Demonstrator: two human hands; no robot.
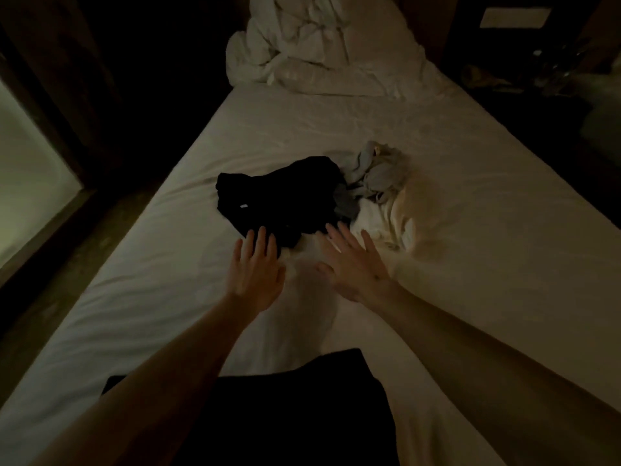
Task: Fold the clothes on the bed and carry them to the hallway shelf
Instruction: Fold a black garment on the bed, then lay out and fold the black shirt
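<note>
Lower centre: dark folded cloth (295, 398). Mid-frame: left hand (256, 267), right hand (353, 264), 2 flat, fingers spread, holding nothing. Beyond: black garment (279, 196), grey clothes (376, 173), unfolded on bed (151, 280). Risk: dim light hides seams, skewing folds.

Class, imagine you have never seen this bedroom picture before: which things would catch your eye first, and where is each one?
Most striking are the two open hands reaching forward over the white bed, the left hand with its fingertips at the near edge of a crumpled black garment mid-bed, the right hand beside it. Just right of the black garment lies a heap of grey and pale clothes, and a rumpled white duvet is bunched at the far end.
</note>
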